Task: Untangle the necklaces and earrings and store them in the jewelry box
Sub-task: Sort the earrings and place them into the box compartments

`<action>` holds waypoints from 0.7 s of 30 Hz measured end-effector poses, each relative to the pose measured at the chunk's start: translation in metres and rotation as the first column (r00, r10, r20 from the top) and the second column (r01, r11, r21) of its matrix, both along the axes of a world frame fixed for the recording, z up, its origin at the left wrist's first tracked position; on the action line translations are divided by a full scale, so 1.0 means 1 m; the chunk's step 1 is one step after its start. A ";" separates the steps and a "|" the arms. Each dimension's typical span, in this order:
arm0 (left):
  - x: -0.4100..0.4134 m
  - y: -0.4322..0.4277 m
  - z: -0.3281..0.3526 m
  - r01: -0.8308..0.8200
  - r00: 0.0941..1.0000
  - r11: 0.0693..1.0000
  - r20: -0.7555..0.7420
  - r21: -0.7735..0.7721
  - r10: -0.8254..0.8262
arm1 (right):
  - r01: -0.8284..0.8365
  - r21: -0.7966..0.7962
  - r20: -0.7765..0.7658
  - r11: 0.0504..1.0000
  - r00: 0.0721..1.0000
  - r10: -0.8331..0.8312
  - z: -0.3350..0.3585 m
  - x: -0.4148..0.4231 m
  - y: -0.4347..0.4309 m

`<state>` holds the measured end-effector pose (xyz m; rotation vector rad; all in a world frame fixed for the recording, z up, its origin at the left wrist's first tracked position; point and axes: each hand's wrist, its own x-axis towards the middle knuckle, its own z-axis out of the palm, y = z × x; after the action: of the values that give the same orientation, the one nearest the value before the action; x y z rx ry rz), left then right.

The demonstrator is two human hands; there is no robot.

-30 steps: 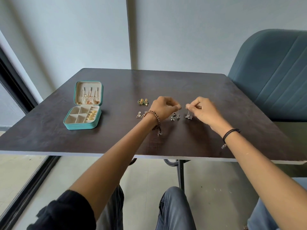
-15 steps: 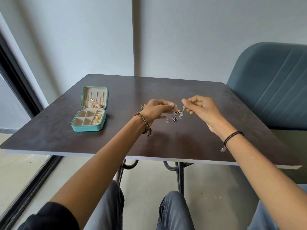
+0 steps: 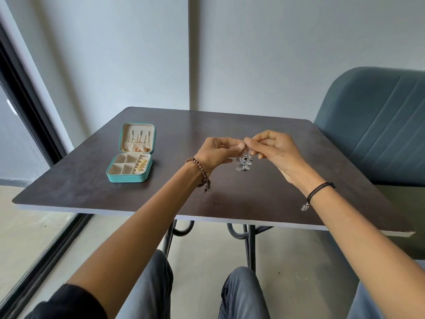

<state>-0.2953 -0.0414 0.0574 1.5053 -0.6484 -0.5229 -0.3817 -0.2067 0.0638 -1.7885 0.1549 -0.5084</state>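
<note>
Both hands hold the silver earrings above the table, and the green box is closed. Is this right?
No: the head view shows the box open. The left hand and right hand do hold the earrings above the table.

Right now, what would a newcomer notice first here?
The left hand and right hand meet above the middle of the table, pinching a dangling cluster of silver earrings between them. To the left sits an open teal jewelry box with gold pieces in its lid and right-hand compartments.
</note>
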 end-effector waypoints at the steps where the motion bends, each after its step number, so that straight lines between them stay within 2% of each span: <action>1: -0.001 0.001 0.001 -0.007 1.000 1.000 -0.003 0.000 0.007 | 0.006 -0.002 0.004 1.000 1.000 -0.006 0.001 -0.001 0.002; 11: -0.008 0.013 0.009 -0.037 0.998 0.996 0.043 -0.076 0.040 | 0.016 0.009 0.056 1.000 0.998 -0.017 0.002 -0.006 0.013; 21: -0.006 0.023 0.009 -0.086 0.996 0.993 0.021 -0.079 0.088 | -0.079 0.037 0.049 0.996 0.996 0.077 0.002 -0.008 0.018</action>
<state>-0.3017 -0.0181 0.0663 1.4612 -0.6123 -0.4081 -0.3895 -0.1883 0.0655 -1.7357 0.0614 -0.4881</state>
